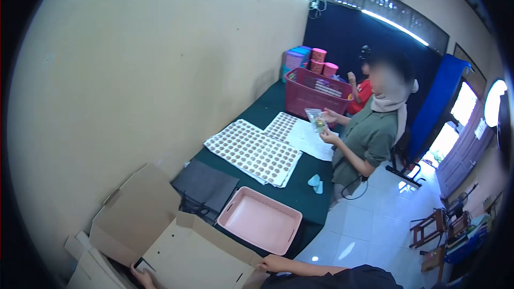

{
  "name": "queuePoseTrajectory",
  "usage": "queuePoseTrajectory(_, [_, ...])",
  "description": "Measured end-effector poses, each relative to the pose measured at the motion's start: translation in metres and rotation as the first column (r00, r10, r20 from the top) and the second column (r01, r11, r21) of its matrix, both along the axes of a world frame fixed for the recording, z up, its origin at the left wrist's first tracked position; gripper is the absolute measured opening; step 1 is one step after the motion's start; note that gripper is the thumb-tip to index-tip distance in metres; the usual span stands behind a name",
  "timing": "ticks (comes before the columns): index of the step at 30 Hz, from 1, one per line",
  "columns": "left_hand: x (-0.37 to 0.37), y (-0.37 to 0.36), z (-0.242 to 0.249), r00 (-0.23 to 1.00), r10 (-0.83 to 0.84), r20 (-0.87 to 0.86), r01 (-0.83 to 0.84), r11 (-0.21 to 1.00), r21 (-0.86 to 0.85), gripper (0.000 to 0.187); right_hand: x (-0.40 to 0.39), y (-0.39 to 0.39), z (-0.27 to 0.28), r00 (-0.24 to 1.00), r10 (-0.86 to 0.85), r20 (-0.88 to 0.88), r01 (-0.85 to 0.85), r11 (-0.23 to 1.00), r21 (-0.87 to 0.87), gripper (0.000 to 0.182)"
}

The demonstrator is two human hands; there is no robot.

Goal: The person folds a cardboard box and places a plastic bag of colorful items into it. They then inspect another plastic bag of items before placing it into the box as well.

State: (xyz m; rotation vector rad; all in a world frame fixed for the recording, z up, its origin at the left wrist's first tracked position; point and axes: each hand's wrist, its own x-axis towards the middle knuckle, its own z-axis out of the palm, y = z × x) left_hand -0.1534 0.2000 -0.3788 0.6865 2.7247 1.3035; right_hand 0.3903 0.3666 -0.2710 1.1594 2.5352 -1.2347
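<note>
A tabletop (pixel 315 206) covered in dark green cloth is observed along the wall. At its near end, an open cardboard box (pixel 195 259) is placed. The box is plain brown; a tall flap is raised towards the wall, and a lower, folded edge is raised on the side facing the tabletop. A broad, flat panel is exposed between them, marked by small dark round spots and, near the right hand, a narrow dark slit. Black bags (pixel 206 182) and a pink plastic basket (pixel 262 220) are located just beyond the box.

The right forearm is extended from the right, in a nearly level pose. The right hand (pixel 272 264) is closed, its fingers curled over the box's corner, which is gripped. The left hand (pixel 142 276) is set low at the opposite side, fingers partly bent and touching the cardboard beside a dark-edged cut-out; whether a firm grip is taken cannot be told.
</note>
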Motion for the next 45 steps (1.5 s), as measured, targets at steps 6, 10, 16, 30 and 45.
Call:
queuePoseTrajectory(6, [0.019,0.000,-0.002,0.992,0.052,-0.118,-0.094,0.920,-0.381,0.079,-0.023,-0.020,0.030,0.973,0.158,-0.166,-0.160,0.987,-0.001,0.037])
queuePoseTrajectory(10, [0.024,-0.006,0.007,0.965,0.262,0.017,-0.220,0.840,-0.496,0.078,-0.032,-0.020,0.036,0.935,0.056,-0.351,-0.081,0.995,-0.057,0.042])
queuePoseTrajectory(16, [0.023,-0.034,-0.019,0.958,0.260,0.120,-0.286,0.878,0.385,0.059,-0.040,0.002,0.020,0.918,-0.206,-0.339,0.139,0.968,-0.211,0.043])
queuePoseTrajectory(30, [0.192,-0.066,0.067,0.907,-0.181,0.380,0.072,0.956,0.283,0.054,-0.029,0.016,0.003,0.929,0.179,-0.323,-0.272,0.923,-0.272,0.033])
queuePoseTrajectory(45, [0.301,-0.135,0.137,0.758,-0.387,0.524,0.342,0.921,0.186,0.093,-0.026,0.021,0.029,0.955,0.229,-0.187,-0.286,0.880,-0.379,0.018])
